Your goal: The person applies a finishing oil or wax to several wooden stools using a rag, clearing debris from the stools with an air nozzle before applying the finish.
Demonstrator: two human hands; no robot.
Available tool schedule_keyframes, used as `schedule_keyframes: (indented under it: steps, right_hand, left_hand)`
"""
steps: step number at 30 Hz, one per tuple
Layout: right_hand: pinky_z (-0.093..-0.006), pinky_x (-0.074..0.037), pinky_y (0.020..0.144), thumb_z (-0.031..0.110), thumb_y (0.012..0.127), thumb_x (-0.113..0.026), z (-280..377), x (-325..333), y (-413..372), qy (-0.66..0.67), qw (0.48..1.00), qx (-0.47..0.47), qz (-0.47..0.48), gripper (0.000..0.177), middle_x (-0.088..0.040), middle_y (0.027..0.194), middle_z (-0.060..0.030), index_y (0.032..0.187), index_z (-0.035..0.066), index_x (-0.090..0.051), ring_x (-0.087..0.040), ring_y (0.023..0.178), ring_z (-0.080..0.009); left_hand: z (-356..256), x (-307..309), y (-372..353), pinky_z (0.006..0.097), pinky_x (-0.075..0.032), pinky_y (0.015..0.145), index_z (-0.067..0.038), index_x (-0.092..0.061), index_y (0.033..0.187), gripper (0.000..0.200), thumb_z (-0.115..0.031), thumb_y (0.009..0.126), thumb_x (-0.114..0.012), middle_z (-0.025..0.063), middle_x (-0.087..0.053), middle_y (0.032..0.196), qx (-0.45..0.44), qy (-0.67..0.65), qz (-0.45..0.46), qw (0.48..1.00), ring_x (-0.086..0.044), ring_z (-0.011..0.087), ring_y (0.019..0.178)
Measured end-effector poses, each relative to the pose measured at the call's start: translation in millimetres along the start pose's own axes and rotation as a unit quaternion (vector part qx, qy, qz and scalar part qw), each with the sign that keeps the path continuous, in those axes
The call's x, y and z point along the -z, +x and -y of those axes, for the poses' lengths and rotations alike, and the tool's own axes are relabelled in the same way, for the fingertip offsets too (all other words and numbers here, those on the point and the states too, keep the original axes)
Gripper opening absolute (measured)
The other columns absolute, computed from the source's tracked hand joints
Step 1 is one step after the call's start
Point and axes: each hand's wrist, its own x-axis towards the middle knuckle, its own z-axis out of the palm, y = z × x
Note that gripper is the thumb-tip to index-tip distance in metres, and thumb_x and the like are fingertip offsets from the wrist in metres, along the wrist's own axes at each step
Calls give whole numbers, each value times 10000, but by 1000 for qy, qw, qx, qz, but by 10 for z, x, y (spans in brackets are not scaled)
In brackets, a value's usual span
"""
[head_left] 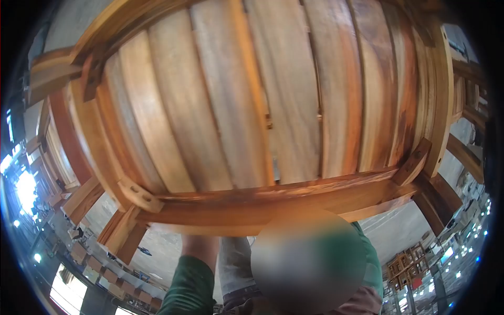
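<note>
A wooden furniture frame (220, 212) fills most of the view, with broad slats (286, 100) of mixed light and reddish-brown grain set between its rails. It may be a table or bench top seen from its underside. Small wooden corner blocks with holes are fixed inside it, such as the left block (140, 197) and the right block (413, 161). My left hand (200, 244) meets the near rail from below, its fingers hidden behind the wood. A round blur covers the area by my right sleeve (371, 257), and my right hand does not show.
Short wooden legs, one at the near left (123, 233) and one at the near right (438, 202), jut from the corners. More wooden furniture (467, 102) stands to the right. A slatted wooden piece (407, 268) lies at lower right, and several blocks (107, 275) line the lower left.
</note>
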Motion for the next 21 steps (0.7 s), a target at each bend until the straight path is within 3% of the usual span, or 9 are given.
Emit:
schedule_keyframes:
  steps: [11,21]
  right_hand:
    - [-414,-473,933,226,912,-639,-283,943,-90,-20,999,-19,-18,295,-677,1094,-181,1124,22,-664,-625,1047,-354]
    - [-413,-471,937,226,911,-643,-463,1194,-144,8,1000,-11,1,299,-673,1108,-180,1130,23,-662,-623,1053,-351]
  left_hand:
    - [-669,-582,-36,488,-517,798,-69,-685,1040,228,-187,890,-562,178,-695,897,-22,-63,11,998,-659,389,847]
    - [-997,-668,-153,485,-516,795,-68,-687,1028,221,-183,887,-561,173,-696,890,-36,-62,-3,997,-660,383,846]
